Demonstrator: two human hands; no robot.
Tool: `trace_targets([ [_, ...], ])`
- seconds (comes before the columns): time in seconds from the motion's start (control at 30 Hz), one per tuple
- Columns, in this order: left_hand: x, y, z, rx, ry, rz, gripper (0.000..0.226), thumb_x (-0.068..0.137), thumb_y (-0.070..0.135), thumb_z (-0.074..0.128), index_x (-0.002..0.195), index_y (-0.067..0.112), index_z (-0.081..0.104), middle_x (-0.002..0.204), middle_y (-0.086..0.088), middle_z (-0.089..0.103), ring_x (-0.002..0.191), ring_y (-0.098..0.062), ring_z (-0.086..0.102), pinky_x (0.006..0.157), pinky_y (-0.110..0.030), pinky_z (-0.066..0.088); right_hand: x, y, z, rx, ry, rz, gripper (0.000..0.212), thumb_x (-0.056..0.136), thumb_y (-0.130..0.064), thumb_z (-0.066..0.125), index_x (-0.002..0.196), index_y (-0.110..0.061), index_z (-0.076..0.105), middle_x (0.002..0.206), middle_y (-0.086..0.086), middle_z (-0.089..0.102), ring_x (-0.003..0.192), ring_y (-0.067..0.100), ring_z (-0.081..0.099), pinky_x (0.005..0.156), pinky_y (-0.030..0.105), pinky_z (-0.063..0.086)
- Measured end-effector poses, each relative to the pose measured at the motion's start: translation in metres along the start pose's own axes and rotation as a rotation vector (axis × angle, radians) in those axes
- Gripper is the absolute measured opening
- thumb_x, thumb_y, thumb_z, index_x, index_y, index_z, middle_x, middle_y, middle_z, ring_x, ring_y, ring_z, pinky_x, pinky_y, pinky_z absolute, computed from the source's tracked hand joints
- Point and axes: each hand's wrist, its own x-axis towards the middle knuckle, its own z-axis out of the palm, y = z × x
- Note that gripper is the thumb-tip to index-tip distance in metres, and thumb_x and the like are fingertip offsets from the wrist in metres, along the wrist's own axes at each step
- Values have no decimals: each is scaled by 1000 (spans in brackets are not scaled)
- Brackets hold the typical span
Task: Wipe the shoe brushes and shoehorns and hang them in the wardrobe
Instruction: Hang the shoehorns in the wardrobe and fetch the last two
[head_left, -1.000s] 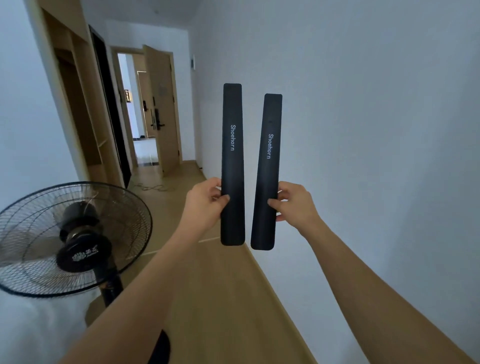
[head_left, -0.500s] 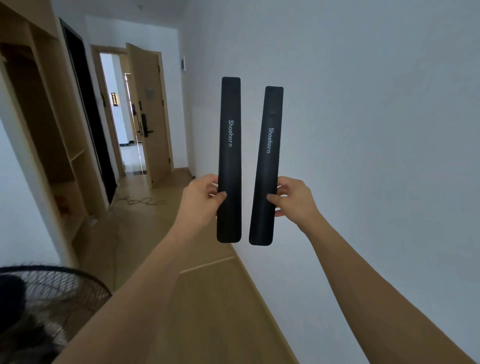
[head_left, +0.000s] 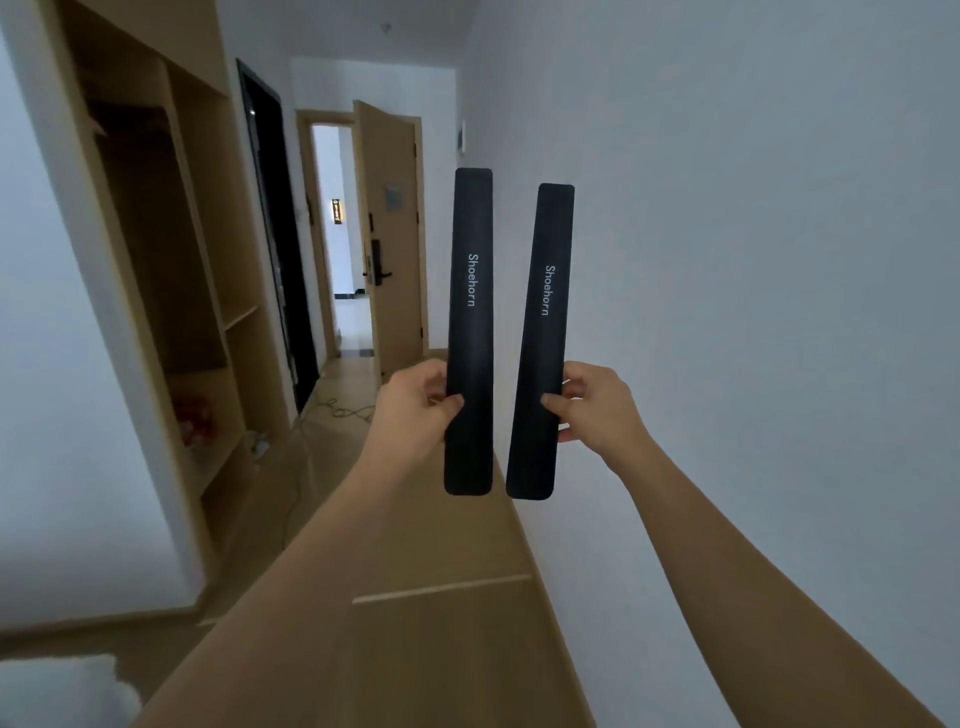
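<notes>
Narrow hallway with a wood floor (head_left: 441, 649) and a plain white wall (head_left: 753, 312) on the right; an open built-in wardrobe (head_left: 171, 270) sits around 9–10 o'clock and a door (head_left: 392, 234) stands ajar at 12.

Left hand (head_left: 415, 402) pinches the left shoehorn (head_left: 470, 332) low on its length, thumb on the front. Right hand (head_left: 597, 405) does the same with the right shoehorn (head_left: 540, 343). Both are upright, side by side, not touching.

My take: this is the carry to the wardrobe. I'd keep the two apart so they don't knock, turn toward 9 o'clock, and find the hanging spot before letting go.

Wardrobe-wise, the tall bay looks bare. Something red (head_left: 193, 418) sits on a lower shelf, too blurry to name. No brushes in sight.
</notes>
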Motion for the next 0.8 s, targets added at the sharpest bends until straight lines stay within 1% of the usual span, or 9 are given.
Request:
trace_targets([
  [0.03,17,-4,5,1,15,-17,25,93,8,63,102,31,65,98,14,72,93,-1,68,78,-30,60,23,6,0,6,-22,-10,25,91,-4,65,115,-12,67,99,8,71,92,26,70,73,44,63],
  [0.1,51,-12,14,13,49,-50,22,93,7,63,105,26,65,98,9,72,93,-5,69,76,-33,62,68,18,3,13,-69,-24,24,91,-4,66,114,-13,67,99,10,71,91,26,71,72,45,63],
  [0.17,82,-22,20,40,80,-55,20,93,7,63,104,24,65,97,7,73,90,-5,70,75,-32,62,111,29,9,9,-111,-51,24,92,-6,66,113,-15,67,100,9,72,91,24,71,72,44,63],
  [0.23,109,-34,23,63,106,-61,18,93,7,63,105,20,65,97,5,73,91,-6,70,76,-32,62,150,39,18,20,-153,-77,24,92,-7,67,113,-17,68,98,5,72,91,21,71,72,42,64],
  [0.3,133,-48,25,91,131,-78,18,93,6,63,109,14,65,101,0,73,95,-10,70,80,-35,61,182,49,30,44,-192,-87,25,91,-5,67,113,-18,68,94,0,72,89,17,71,71,40,64],
  [0.4,166,-73,28,123,170,-89,20,93,4,63,112,11,66,104,-2,73,98,-12,69,85,-37,60,226,66,49,53,-244,-114,26,92,-5,66,114,-18,67,91,-7,70,85,9,70,70,34,64],
  [0.63,259,-146,32,158,212,-114,19,93,4,63,110,9,66,103,-5,72,98,-17,68,86,-44,58,338,106,93,89,-247,-115,25,91,-3,67,113,-16,68,91,-3,71,84,10,70,70,33,63],
  [0.73,312,-185,31,150,211,-96,20,92,2,63,111,8,67,103,-6,72,97,-18,68,86,-45,58,394,124,116,68,-237,-126,25,91,-3,68,111,-18,69,94,1,73,85,14,71,71,36,63],
  [0.8,353,-214,29,112,197,-100,19,92,2,63,109,7,66,103,-7,71,98,-18,69,85,-45,59,436,133,132,56,-232,-123,24,91,-4,68,110,-18,70,92,0,72,86,16,71,71,39,64],
])
